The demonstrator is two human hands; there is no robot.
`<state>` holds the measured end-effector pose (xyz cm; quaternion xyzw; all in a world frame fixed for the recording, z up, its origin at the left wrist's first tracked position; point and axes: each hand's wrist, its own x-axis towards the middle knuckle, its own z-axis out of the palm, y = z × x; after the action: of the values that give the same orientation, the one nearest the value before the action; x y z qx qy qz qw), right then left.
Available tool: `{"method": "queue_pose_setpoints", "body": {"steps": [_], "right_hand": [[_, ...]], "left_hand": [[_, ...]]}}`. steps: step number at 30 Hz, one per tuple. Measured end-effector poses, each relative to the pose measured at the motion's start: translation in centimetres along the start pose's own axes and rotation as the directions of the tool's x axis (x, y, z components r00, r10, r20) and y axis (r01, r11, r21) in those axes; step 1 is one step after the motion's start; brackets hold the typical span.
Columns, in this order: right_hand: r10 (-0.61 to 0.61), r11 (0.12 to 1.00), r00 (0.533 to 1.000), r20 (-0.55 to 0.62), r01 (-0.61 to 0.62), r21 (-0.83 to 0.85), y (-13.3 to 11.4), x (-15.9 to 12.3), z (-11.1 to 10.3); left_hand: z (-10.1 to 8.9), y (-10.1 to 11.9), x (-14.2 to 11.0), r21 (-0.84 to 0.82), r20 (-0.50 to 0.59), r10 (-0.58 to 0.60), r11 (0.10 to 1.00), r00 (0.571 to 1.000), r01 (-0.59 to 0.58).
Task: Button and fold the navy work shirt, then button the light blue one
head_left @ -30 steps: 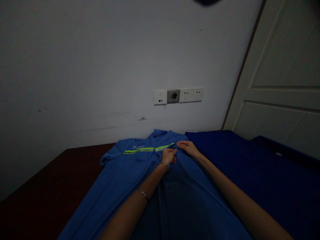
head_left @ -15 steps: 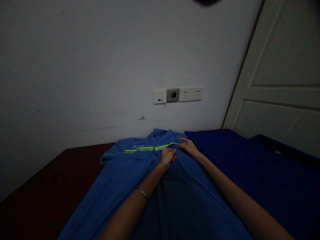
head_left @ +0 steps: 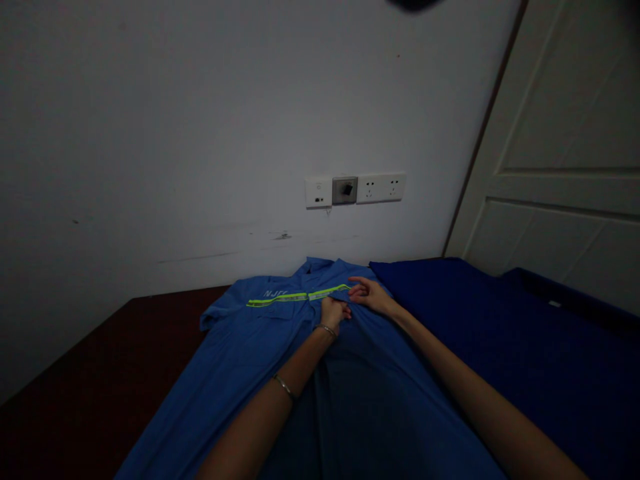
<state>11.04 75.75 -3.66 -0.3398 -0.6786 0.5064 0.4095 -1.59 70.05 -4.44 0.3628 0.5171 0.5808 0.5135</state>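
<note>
A blue work shirt (head_left: 240, 363) lies spread out, collar toward the wall. It has a yellow-green and silver reflective stripe (head_left: 280, 299) across the chest and pale lettering above it on the left. My left hand (head_left: 334, 313) is closed on the fabric at the chest, just below the stripe, in what looks like a pocket flap. Close by on the right, my right hand (head_left: 373, 296) hovers over the shirt. Its index finger is stretched out and the others are loosely bent, with no cloth visibly gripped. Bracelets circle my left wrist and forearm.
The shirt lies on a dark reddish-brown surface (head_left: 125, 373). Darker blue cloth (head_left: 500, 347) spreads along the right. Behind stands a white wall (head_left: 200, 133) with a row of sockets (head_left: 381, 189), and a pale panelled door (head_left: 565, 147) is at right.
My right hand's fingers have lifted and drawn slightly left, off the cloth near the stripe's end. The left hand stays nearly in place, its fingers shifted slightly.
</note>
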Motion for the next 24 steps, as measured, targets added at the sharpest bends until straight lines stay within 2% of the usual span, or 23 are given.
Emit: {"method": "queue_pose_setpoints", "body": {"steps": [3, 8, 14, 17, 20, 24], "right_hand": [[-0.016, 1.0, 1.0, 0.004, 0.016, 0.009, 0.2, 0.1, 0.0], [0.025, 0.999, 0.999, 0.021, -0.026, 0.028, 0.1, 0.1, -0.2], [0.07, 0.997, 0.996, 0.052, -0.068, -0.041, -1.0, -0.4, -0.3], [0.047, 0.995, 0.996, 0.078, -0.039, -0.094, -1.0, -0.4, -0.3], [0.043, 0.989, 0.998, 0.047, -0.035, -0.144, -0.7, -0.2, -0.4], [0.097, 0.983, 0.995, -0.031, -0.101, -0.152, -0.7, -0.1, -0.7]], "left_hand": [[0.1, -0.1, 0.0, -0.054, -0.014, 0.031, 0.998, 0.999, -0.031], [0.1, -0.3, -0.1, -0.094, -0.025, 0.072, 0.993, 0.997, -0.074], [0.1, -0.1, -0.5, -0.104, -0.07, 0.071, 0.991, 0.995, -0.079], [0.2, -0.1, -0.6, -0.109, -0.096, 0.057, 0.992, 0.994, -0.067], [0.2, -0.1, -0.7, -0.079, -0.088, 0.052, 0.995, 0.995, -0.06], [0.2, -0.1, -0.8, -0.047, -0.018, 0.068, 0.997, 0.998, -0.069]]}}
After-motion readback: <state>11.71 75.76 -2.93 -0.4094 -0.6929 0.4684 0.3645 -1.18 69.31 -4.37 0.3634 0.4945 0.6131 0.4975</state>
